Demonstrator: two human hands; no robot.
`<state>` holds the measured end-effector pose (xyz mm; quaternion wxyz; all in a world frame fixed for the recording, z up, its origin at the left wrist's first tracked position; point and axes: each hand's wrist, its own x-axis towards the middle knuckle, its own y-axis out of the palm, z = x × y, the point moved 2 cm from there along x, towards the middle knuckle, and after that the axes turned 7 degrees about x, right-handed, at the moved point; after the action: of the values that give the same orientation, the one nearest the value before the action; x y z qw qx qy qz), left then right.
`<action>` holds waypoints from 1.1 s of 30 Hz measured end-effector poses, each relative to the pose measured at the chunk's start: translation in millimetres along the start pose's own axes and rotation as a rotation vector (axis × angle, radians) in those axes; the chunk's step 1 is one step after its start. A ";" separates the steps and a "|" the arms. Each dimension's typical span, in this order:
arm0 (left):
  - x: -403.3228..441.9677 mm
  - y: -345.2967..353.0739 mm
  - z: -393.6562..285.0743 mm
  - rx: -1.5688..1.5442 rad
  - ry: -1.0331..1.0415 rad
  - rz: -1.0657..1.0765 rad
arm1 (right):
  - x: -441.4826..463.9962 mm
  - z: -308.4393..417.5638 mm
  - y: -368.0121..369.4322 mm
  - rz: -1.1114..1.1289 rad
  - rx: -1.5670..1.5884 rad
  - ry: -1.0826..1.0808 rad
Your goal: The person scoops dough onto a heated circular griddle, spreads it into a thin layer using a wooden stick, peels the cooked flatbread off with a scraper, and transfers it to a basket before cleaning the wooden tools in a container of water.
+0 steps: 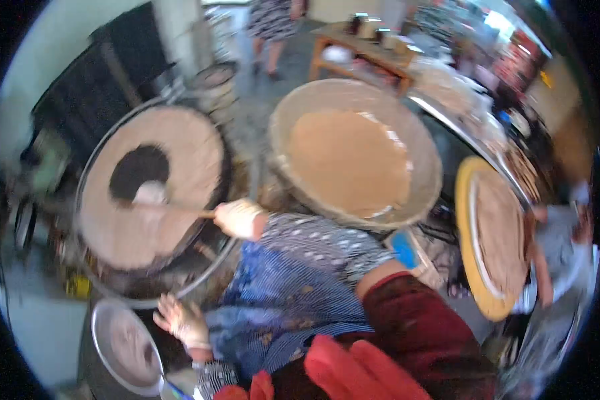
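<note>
Wooden stick (180, 210), one, in right hand (241, 219), over one griddle (139, 175)

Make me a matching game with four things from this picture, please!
Things:
1. Right hand
2. Left hand
3. Big basin
4. Round griddle

What fits:
A. Holds a tan mixture
B. Open, with nothing in it
C. Has a pale layer around a dark patch
D. Grips a stick

Right pairs: 1-D, 2-B, 3-A, 4-C.
</note>
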<state>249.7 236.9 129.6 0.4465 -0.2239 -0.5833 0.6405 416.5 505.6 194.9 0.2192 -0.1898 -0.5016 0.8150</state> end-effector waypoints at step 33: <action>0.9 -10.0 -32.5 -0.384 -0.078 -0.078 | 14.4 -56.3 15.7 -0.215 -0.274 0.110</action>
<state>278.6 254.7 132.2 0.3973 -0.2573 -0.7199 0.5077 431.7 548.5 155.5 0.3041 -0.2073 -0.6126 0.6995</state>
